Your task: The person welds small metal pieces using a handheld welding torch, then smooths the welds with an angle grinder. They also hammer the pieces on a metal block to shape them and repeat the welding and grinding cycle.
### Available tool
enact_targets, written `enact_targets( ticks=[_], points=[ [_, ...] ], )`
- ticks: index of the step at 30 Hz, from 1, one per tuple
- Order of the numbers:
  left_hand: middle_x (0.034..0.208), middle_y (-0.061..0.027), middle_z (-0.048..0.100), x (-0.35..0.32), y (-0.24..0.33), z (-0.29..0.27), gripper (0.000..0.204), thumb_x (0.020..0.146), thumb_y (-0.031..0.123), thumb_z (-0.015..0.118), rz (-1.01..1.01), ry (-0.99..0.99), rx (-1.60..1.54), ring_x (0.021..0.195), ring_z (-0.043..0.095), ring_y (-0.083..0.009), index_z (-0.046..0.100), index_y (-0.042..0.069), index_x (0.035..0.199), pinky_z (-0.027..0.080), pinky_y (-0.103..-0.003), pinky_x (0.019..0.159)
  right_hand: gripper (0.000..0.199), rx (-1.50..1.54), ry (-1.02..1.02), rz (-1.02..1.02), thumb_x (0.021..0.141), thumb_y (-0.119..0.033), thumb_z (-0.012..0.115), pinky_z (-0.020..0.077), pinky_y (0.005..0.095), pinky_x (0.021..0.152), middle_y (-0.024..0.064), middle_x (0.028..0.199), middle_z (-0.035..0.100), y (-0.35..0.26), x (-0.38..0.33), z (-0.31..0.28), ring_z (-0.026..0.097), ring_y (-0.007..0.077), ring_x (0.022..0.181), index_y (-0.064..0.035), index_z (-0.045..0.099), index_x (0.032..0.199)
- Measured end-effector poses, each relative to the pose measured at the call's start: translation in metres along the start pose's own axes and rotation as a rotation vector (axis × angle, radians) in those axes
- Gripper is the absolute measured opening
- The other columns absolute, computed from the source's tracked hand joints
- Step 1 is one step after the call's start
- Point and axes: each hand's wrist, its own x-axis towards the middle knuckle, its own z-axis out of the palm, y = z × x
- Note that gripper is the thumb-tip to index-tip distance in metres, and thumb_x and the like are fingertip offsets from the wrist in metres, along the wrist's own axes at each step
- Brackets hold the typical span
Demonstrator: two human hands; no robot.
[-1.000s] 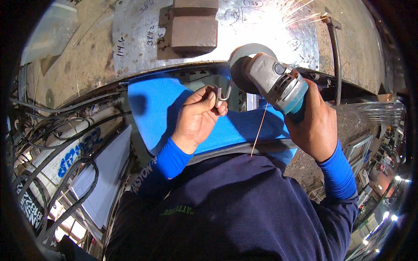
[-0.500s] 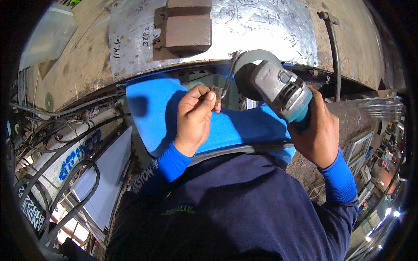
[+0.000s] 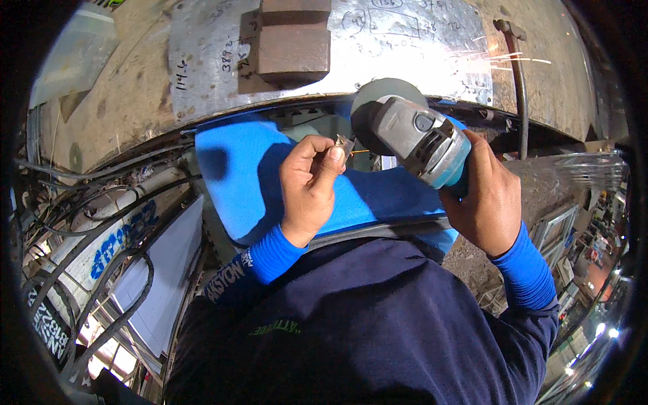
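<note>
An angle grinder [image 3: 435, 150] with a grey head and teal body is gripped in my right hand [image 3: 487, 196]. Its disc [image 3: 370, 111] sits at the front edge of the workbench, close to my left hand [image 3: 310, 185]. Between the thumb and fingers of that hand is a small, flat metal piece [image 3: 345, 144], mostly covered by the fingertips. The disc's edge is very near this piece; whether they touch I cannot tell. A short orange streak shows beside the piece, and sparks [image 3: 499, 59] fly over the bench at the right.
A brown metal block [image 3: 293, 52] rests on a marked metal sheet [image 3: 202, 74] atop the bench. Right of the sheet lies a hammer [image 3: 518, 81]. Blue cloth [image 3: 236, 175] covers my lap. Black cables [image 3: 101, 229] tangle at the left, below a clear plastic container [image 3: 77, 57].
The grinder has shifted slightly left, toward the piece in my left hand. Sparks have appeared over the bench. A thin dark bar seen beside the disc earlier no longer shows.
</note>
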Motion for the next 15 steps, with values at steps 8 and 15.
enact_targets(
  ticks=[8,15],
  points=[
    [0.094,-0.0042,0.068,0.0,-0.003,-0.003,0.012,0.108,0.013,0.069,-0.012,-0.022,-0.018,0.082,0.061,-0.0114,0.066,0.002,0.108,0.049,-0.028,0.076,0.077,0.023,-0.011,-0.009,0.071,-0.005,0.083,0.0602,0.0518,0.082,0.0252,0.117,0.07,0.004,-0.003,0.002,0.072,0.0475,0.1,-0.0018,0.053,0.141],
    [0.096,-0.0029,0.07,0.003,-0.008,-0.006,0.012,0.108,0.015,0.069,0.014,-0.02,0.07,0.085,0.062,-0.0099,0.066,0.003,0.108,0.051,-0.027,0.079,0.066,0.141,0.021,0.141,0.079,-0.008,0.086,0.0592,0.0502,0.086,0.0277,0.113,0.073,0.011,0.004,-0.009,0.07,0.0526,0.106,-0.0034,0.055,0.137]
  ],
)
